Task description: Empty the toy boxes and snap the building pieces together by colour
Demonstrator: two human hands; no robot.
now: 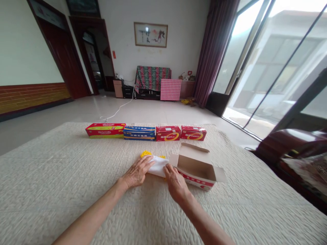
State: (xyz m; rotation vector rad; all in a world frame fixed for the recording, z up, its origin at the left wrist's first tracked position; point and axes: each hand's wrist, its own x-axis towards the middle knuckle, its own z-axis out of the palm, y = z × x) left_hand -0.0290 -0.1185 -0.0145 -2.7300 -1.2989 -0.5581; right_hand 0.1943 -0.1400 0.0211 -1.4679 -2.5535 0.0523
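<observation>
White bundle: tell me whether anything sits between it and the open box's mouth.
Nothing visible does. The white bundle lies right at the mouth of the open box, its flaps spread outward. The left hand and right hand rest on the bundle. Behind it lie yellow bits, farther back the row of boxes.

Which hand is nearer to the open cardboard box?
Right. The right hand is right by the near left corner of the open box; the left hand lies farther left, resting on the white bundle.
</observation>
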